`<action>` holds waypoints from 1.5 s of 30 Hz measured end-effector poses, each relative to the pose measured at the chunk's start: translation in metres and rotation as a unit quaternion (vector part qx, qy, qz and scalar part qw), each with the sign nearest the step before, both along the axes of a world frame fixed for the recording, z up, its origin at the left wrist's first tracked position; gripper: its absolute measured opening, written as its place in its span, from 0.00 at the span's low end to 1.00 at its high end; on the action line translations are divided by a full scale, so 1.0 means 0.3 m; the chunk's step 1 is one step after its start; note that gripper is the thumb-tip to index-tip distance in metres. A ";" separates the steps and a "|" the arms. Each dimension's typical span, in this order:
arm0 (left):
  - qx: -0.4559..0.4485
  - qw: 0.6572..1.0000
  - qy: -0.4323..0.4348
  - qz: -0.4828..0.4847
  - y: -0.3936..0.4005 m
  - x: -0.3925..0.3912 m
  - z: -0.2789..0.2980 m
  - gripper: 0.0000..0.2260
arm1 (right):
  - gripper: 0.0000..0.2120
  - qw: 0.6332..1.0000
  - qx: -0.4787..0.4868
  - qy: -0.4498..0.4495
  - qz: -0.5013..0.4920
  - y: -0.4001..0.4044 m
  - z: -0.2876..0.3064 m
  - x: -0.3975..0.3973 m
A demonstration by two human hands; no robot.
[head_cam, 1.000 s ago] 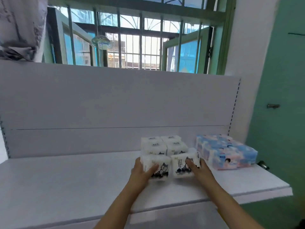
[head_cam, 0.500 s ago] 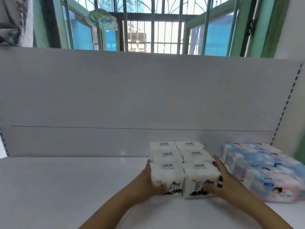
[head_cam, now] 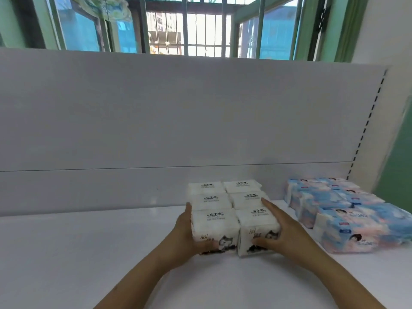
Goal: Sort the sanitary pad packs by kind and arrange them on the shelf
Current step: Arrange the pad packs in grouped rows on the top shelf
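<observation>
Several white sanitary pad packs (head_cam: 210, 198) with black cat prints stand in a two-wide block on the white shelf (head_cam: 78, 253). My left hand (head_cam: 184, 233) holds the front left white pack (head_cam: 214, 223), fingers along its left side and thumb across its front. The front right white pack (head_cam: 256, 219) is held the same way by my right hand (head_cam: 289, 234), from the right side. Both front packs touch each other and the row behind. A separate group of blue and pink packs (head_cam: 347, 219) lies to the right.
A white back panel (head_cam: 156, 119) rises behind the shelf, with a barred window (head_cam: 200, 25) above it. A slotted upright (head_cam: 367, 121) and a green wall (head_cam: 399, 166) close the right end. A narrow gap separates the two pack groups.
The view has come closer and tilted down. Both hands have pushed the two front white packs back against the block, and they now sit flush in line.
</observation>
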State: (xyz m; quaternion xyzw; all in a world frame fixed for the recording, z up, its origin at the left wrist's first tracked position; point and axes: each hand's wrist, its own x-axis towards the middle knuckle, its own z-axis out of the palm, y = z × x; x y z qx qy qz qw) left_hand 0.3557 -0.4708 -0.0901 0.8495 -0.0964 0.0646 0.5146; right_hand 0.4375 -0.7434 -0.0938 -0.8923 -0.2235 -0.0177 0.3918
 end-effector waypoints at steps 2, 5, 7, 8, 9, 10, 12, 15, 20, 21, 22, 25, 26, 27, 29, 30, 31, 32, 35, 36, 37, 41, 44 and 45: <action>-0.002 0.999 -0.024 0.024 0.012 0.004 -0.022 0.41 | 0.51 0.999 0.017 -0.024 -0.010 0.022 -0.019 -0.008; 0.009 0.999 0.013 0.036 0.050 0.022 -0.069 0.52 | 0.51 0.999 0.012 -0.045 -0.019 0.042 -0.023 -0.009; 0.019 0.998 0.026 0.048 0.073 0.030 -0.081 0.51 | 0.50 0.998 0.000 -0.050 -0.027 0.057 -0.027 -0.006; 0.024 0.998 0.028 0.054 0.080 0.036 -0.082 0.50 | 0.50 0.998 -0.003 -0.054 -0.033 0.066 -0.032 -0.006; 0.029 0.998 0.024 0.059 0.081 0.039 -0.079 0.49 | 0.50 0.998 -0.004 -0.057 -0.040 0.074 -0.038 -0.007; 0.033 0.997 0.020 0.068 0.081 0.042 -0.077 0.48 | 0.50 0.997 -0.006 -0.057 -0.048 0.080 -0.043 -0.009; 0.048 0.996 0.005 0.082 0.076 0.038 -0.071 0.47 | 0.49 0.996 -0.014 -0.062 -0.063 0.087 -0.048 -0.017; 0.099 0.990 -0.007 0.105 0.063 0.018 -0.058 0.47 | 0.49 0.990 -0.049 -0.082 -0.099 0.085 -0.036 -0.051; 0.236 0.961 -0.056 0.134 0.019 -0.044 -0.009 0.46 | 0.48 0.968 -0.153 -0.153 -0.129 0.082 -0.002 -0.151; 0.266 0.952 -0.069 0.135 0.004 -0.060 0.006 0.46 | 0.47 0.965 -0.161 -0.161 -0.130 0.080 0.007 -0.175; 0.285 0.946 -0.081 0.134 -0.011 -0.078 0.021 0.46 | 0.46 0.964 -0.162 -0.165 -0.135 0.076 0.018 -0.205; 0.283 0.944 -0.119 0.120 -0.068 -0.147 0.062 0.43 | 0.42 0.966 -0.122 -0.160 -0.165 0.053 0.064 -0.305; 0.275 0.946 -0.135 0.109 -0.093 -0.175 0.075 0.41 | 0.40 0.966 -0.106 -0.158 -0.178 0.039 0.083 -0.343; 0.262 0.949 -0.150 0.094 -0.120 -0.205 0.083 0.40 | 0.39 0.965 -0.087 -0.155 -0.193 0.024 0.100 -0.382; 0.226 0.957 -0.172 0.061 -0.181 -0.272 0.088 0.36 | 0.36 0.963 -0.049 -0.142 -0.223 -0.017 0.128 -0.462; 0.208 0.961 -0.177 0.040 -0.217 -0.312 0.085 0.34 | 0.35 0.960 -0.033 -0.136 -0.242 -0.040 0.140 -0.509; 0.193 0.964 -0.180 0.015 -0.257 -0.352 0.077 0.32 | 0.34 0.956 -0.021 -0.133 -0.262 -0.068 0.149 -0.553; 0.184 0.966 -0.179 -0.013 -0.301 -0.396 0.065 0.31 | 0.34 0.951 -0.012 -0.132 -0.280 -0.094 0.159 -0.609; 0.172 0.966 -0.158 -0.115 -0.446 -0.555 0.018 0.29 | 0.31 0.932 0.005 -0.146 -0.333 -0.190 0.172 -0.806; 0.170 0.962 -0.150 -0.151 -0.498 -0.610 -0.007 0.28 | 0.31 0.923 0.002 -0.144 -0.356 -0.226 0.167 -0.884; 0.168 0.958 -0.143 -0.183 -0.550 -0.668 -0.035 0.28 | 0.31 0.913 -0.005 -0.137 -0.384 -0.264 0.157 -0.965; 0.177 0.936 -0.098 -0.289 -0.771 -0.924 -0.166 0.30 | 0.33 0.872 -0.060 -0.091 -0.478 -0.431 0.092 -1.318; 0.182 0.913 -0.063 -0.359 -0.925 -1.125 -0.225 0.32 | 0.33 0.840 -0.069 -0.063 -0.534 -0.565 0.063 -1.577; 0.183 0.905 -0.057 -0.379 -0.975 -1.188 -0.240 0.32 | 0.33 0.830 -0.064 -0.056 -0.551 -0.613 0.052 -1.658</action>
